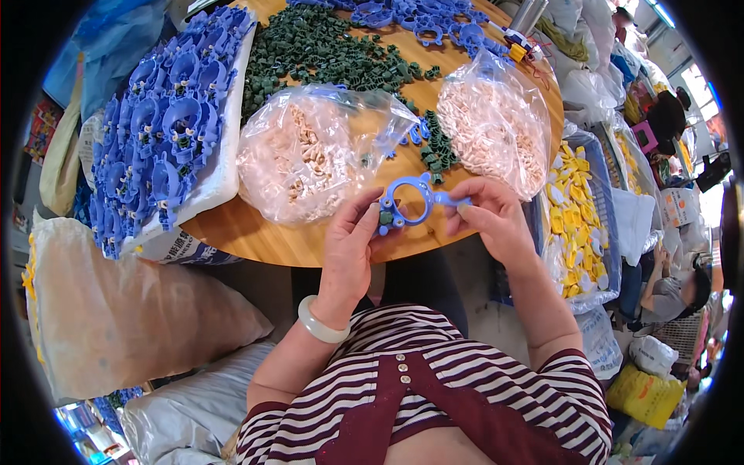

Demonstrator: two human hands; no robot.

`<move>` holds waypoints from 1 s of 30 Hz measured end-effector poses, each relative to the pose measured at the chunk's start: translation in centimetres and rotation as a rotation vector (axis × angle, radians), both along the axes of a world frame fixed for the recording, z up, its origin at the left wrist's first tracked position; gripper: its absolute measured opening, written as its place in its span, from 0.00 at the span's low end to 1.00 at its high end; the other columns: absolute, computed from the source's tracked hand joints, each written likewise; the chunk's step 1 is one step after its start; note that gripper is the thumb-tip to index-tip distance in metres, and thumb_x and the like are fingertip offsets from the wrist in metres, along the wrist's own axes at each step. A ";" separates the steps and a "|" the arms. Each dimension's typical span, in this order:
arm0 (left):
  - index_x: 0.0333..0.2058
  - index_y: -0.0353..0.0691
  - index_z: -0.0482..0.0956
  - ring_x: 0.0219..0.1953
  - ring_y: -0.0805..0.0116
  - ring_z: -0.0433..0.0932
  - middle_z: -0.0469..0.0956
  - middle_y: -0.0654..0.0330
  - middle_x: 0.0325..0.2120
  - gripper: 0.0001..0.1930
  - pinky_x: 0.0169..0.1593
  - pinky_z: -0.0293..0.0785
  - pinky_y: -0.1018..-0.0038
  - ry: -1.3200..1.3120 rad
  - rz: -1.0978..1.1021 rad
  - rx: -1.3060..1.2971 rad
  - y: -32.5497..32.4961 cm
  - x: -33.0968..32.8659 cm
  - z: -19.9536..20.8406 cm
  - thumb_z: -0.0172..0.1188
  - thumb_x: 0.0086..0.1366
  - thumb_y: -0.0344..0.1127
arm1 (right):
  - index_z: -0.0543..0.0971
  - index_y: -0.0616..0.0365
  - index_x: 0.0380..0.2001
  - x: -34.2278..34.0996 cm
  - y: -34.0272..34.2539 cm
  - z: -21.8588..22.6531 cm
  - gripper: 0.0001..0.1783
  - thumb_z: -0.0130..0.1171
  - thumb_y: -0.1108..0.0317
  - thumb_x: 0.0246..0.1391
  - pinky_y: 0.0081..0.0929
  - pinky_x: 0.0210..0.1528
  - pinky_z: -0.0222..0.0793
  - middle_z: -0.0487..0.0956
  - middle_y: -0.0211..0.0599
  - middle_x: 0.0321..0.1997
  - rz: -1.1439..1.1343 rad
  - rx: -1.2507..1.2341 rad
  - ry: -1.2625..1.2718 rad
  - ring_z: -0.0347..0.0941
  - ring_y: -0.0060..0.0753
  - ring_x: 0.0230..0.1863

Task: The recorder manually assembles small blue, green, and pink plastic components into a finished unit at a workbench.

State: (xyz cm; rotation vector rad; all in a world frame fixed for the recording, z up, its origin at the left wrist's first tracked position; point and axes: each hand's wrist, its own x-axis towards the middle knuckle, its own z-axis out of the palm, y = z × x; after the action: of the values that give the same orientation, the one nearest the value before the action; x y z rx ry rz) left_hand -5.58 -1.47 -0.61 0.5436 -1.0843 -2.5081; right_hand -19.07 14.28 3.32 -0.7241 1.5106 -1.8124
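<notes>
Between my hands, over the table's near edge, is a blue plastic ring-shaped part (409,201) with small ear-like bumps and a short stem. The fingers and thumb of my left hand (353,232) pinch its left side, where a small dark green plastic piece (385,218) sits against it. On the right, my right hand (494,215) grips the stem between thumb and fingertips. Just beyond are two clear bags of pale pink small parts, the left bag (291,159) and the right bag (496,128). Between the bags lies a small cluster of green pieces (439,147).
The round wooden table (263,232) carries a heap of green pieces (318,50) and more blue parts (426,23) at the back. A white board (225,174) of blue assemblies leans at the left. A crate of yellow parts (573,225) stands right; a person (670,298) sits beyond.
</notes>
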 end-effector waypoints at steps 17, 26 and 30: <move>0.51 0.32 0.66 0.50 0.61 0.73 0.72 0.52 0.46 0.15 0.52 0.72 0.69 0.050 0.060 -0.173 0.8 0.2 -0.6 0.43 0.67 0.27 | 0.79 0.61 0.29 2.1 -0.4 -2.1 0.09 0.62 0.81 0.42 0.22 0.37 0.71 0.77 0.39 0.34 0.080 -0.046 0.755 0.75 0.33 0.35; 0.52 0.33 0.67 0.45 0.73 0.74 0.74 0.58 0.43 0.15 0.48 0.70 0.79 0.094 0.080 -0.161 1.1 0.2 -0.2 0.47 0.66 0.27 | 0.77 0.62 0.32 2.6 -1.0 -2.2 0.10 0.63 0.79 0.42 0.23 0.36 0.71 0.79 0.40 0.32 -0.010 0.003 0.826 0.77 0.34 0.34; 0.52 0.33 0.67 0.44 0.75 0.73 0.74 0.58 0.43 0.15 0.48 0.69 0.80 0.073 0.087 -0.216 1.1 0.3 -0.6 0.47 0.67 0.28 | 0.76 0.62 0.31 2.9 -1.1 -2.3 0.10 0.63 0.79 0.42 0.22 0.35 0.71 0.79 0.39 0.30 -0.034 0.053 0.787 0.77 0.33 0.33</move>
State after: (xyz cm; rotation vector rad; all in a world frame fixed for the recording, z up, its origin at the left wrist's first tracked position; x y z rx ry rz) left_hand -5.24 -0.40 -1.17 0.4245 -1.2553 -2.2819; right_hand -16.14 13.20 1.01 -1.5063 2.0423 -1.5678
